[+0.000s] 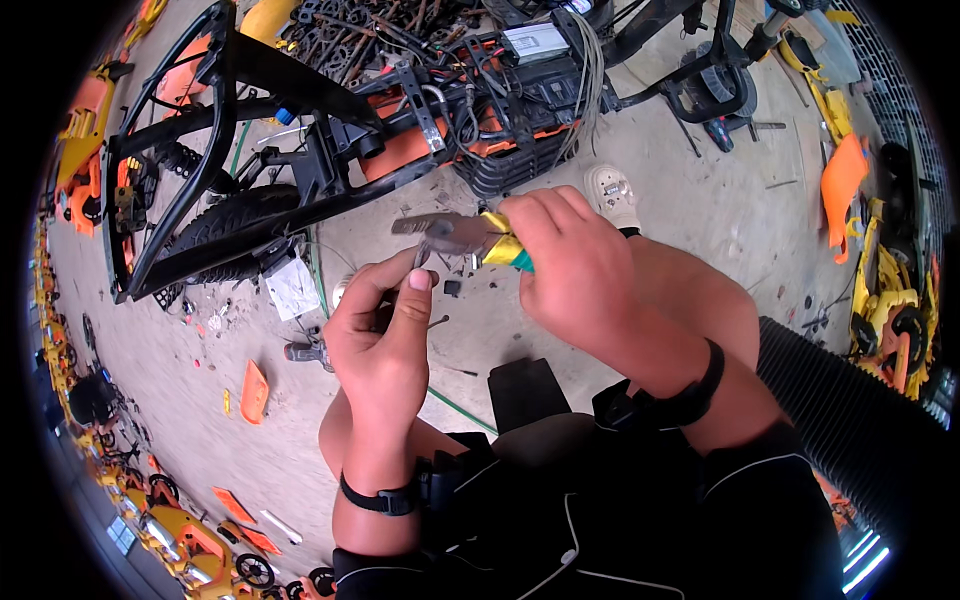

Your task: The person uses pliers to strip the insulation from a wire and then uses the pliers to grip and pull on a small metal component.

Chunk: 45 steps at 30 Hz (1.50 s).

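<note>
My right hand (pixel 574 259) grips a pair of combination pliers (pixel 454 231) by its yellow and green handles. The metal jaws point left, over the fingertips of my left hand (pixel 382 330). Between thumb and index finger, that hand pinches a small greyish metal piece (pixel 421 256) which meets the pliers' head. Whether the jaws bite on the piece cannot be told. Past both hands lies a black vehicle frame (pixel 300 225), with exposed wiring (pixel 469 112) and a silver box (pixel 536 43) mounted on it.
A power drill (pixel 306 352) lies left of my left wrist, and another tool (pixel 718 135) rests at the upper right. Small loose parts (pixel 451 287) and an orange panel (pixel 255 391) are scattered on the concrete floor. A black ribbed hose (pixel 832 405) runs along my right side. Yellow vehicles (pixel 180 540) stand at lower left.
</note>
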{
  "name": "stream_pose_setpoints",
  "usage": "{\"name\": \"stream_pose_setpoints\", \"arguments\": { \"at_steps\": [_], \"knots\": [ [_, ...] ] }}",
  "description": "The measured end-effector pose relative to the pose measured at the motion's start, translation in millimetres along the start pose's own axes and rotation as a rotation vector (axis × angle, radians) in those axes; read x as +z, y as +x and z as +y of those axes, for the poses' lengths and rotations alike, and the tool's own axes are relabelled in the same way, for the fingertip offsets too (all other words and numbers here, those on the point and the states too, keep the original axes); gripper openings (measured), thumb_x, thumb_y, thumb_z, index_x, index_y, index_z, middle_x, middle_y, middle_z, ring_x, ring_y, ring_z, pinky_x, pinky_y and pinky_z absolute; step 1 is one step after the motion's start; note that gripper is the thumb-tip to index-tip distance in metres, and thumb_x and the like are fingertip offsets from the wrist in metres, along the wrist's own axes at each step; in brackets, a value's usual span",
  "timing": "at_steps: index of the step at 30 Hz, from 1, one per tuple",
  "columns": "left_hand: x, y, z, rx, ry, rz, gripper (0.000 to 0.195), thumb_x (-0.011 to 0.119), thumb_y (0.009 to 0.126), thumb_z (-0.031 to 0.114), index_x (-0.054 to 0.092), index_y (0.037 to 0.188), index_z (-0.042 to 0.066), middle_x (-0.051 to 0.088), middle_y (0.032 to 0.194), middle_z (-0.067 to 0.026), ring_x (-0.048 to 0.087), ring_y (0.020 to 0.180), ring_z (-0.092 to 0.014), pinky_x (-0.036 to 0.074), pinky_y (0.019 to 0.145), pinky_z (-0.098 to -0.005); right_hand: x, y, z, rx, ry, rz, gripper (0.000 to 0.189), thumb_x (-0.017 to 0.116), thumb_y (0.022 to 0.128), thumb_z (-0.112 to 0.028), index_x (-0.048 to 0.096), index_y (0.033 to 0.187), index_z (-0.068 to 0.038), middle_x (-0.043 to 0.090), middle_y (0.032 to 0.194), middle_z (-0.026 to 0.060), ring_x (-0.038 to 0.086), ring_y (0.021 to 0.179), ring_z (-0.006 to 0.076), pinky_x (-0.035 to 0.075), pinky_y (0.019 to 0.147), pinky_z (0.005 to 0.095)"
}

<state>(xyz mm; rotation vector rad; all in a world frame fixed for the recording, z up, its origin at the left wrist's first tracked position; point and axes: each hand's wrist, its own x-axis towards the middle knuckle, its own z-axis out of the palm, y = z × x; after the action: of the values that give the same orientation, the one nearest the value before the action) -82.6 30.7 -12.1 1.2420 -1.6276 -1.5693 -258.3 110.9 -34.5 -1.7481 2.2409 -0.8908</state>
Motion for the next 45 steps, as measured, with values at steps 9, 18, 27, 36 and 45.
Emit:
{"name": "stream_pose_setpoints", "arguments": {
  "at_steps": [9, 18, 27, 36, 45],
  "knots": [
    [5.0, 19.8, -11.0, -0.118, -0.164, -0.018, 0.020, 0.070, 0.095, 0.009, 0.069, 0.113, -0.001, 0.071, 0.101, -0.0070, 0.061, 0.098, -0.012, 0.044, 0.088, -0.0253, -5.1, 12.2, 19.7, 0.762, 0.977, -0.561, 0.047, 0.050, 0.081, 0.008, 0.055, 0.127, -0.004, 0.063, 0.111, 0.0078, 0.061, 0.104, 0.0182, 0.053, 0.078, 0.0333],
    [-8.7, 23.1, -11.4, 0.024, -0.311, -0.075, 0.018, 0.068, 0.096, 0.006, 0.068, 0.112, -0.001, 0.072, 0.107, -0.0092, 0.065, 0.096, -0.013, 0.051, 0.086, -0.0270, -30.6, 3.1, -5.5, 0.535, 1.564, -1.002, 0.051, 0.052, 0.081, 0.007, 0.053, 0.131, -0.001, 0.061, 0.116, 0.0113, 0.060, 0.105, 0.0201, 0.054, 0.080, 0.0325],
    [-12.5, 17.6, -12.1, 0.011, -0.481, -0.273, 0.012, 0.067, 0.094, 0.001, 0.064, 0.105, -0.002, 0.072, 0.112, -0.0168, 0.068, 0.095, -0.017, 0.057, 0.084, -0.0305, -34.2, 2.3, -28.0, 0.648, 1.902, -1.104, 0.069, 0.054, 0.071, 0.003, 0.046, 0.140, 0.002, 0.060, 0.122, 0.0175, 0.060, 0.112, 0.0285, 0.055, 0.086, 0.0392],
    [-11.9, 10.6, -8.5, 0.005, -0.500, -0.253, 0.016, 0.068, 0.094, 0.001, 0.067, 0.109, -0.005, 0.073, 0.108, -0.0176, 0.070, 0.095, -0.020, 0.058, 0.087, -0.0326, -26.4, -3.6, -26.1, 0.564, 2.001, -1.104, 0.071, 0.057, 0.071, 0.001, 0.046, 0.142, 0.002, 0.060, 0.123, 0.0194, 0.062, 0.111, 0.0311, 0.056, 0.087, 0.0398],
    [-11.9, 10.1, -9.3, 0.045, -0.398, -0.213, 0.016, 0.066, 0.094, 0.000, 0.068, 0.109, -0.006, 0.074, 0.105, -0.0155, 0.070, 0.094, -0.018, 0.057, 0.086, -0.0316, -26.4, -5.1, -26.2, 0.567, 1.985, -1.097, 0.070, 0.054, 0.071, 0.002, 0.046, 0.140, 0.002, 0.060, 0.120, 0.0191, 0.061, 0.110, 0.0299, 0.056, 0.084, 0.0392]
  ]
}}
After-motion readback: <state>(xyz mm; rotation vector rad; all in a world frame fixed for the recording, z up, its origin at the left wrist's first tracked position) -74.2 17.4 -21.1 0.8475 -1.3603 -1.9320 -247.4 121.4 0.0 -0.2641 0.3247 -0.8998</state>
